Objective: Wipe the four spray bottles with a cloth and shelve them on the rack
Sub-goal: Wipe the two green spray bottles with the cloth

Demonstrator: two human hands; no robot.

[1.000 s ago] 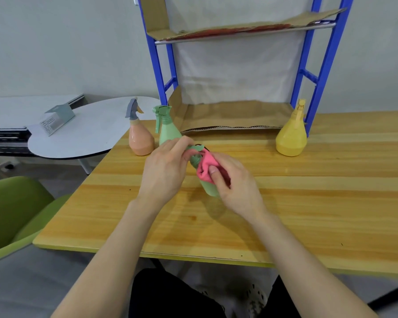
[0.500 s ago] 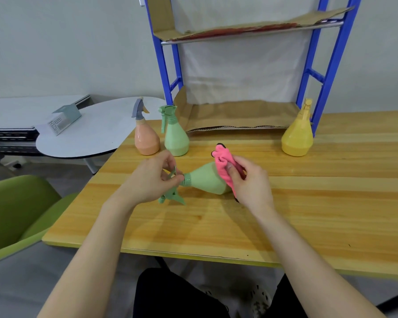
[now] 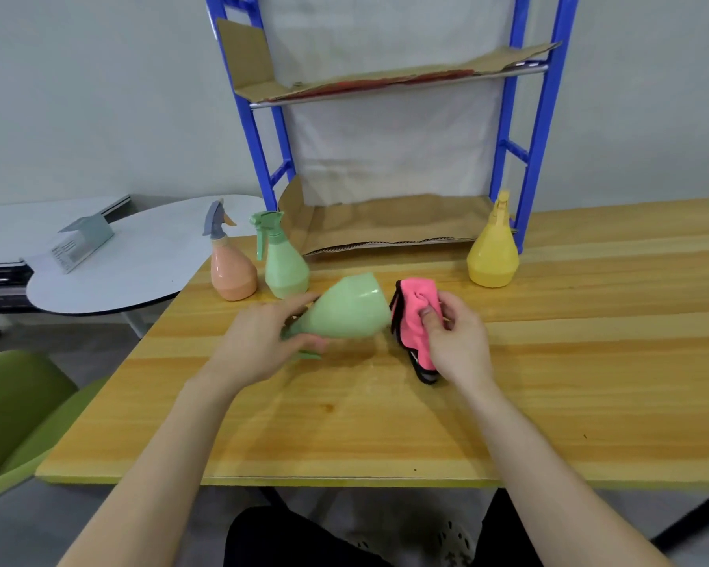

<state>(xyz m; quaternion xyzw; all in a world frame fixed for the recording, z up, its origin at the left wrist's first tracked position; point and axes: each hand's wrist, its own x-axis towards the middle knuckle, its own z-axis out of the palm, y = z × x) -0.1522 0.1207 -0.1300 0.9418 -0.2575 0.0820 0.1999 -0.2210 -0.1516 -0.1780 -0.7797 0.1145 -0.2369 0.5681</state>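
Observation:
My left hand (image 3: 258,341) grips a light green spray bottle (image 3: 346,311) by its neck and holds it tilted, base pointing up and to the right, just above the wooden table (image 3: 549,362). My right hand (image 3: 457,341) holds a bunched pink cloth (image 3: 414,321) close beside the bottle's base, a small gap between them. A peach bottle (image 3: 232,268) and a second green bottle (image 3: 283,266) stand upright at the back left. A yellow bottle (image 3: 494,255) stands by the right post of the blue rack (image 3: 543,116).
The rack's lower shelf (image 3: 385,223) and upper shelf (image 3: 385,79) are lined with cardboard. A round white side table (image 3: 140,263) with a grey box (image 3: 82,243) stands to the left. A green chair (image 3: 13,415) sits at the near left.
The cloth has come off the bottle's base and now sits beside it. My left hand has tipped the bottle's base upward. The view has shifted closer.

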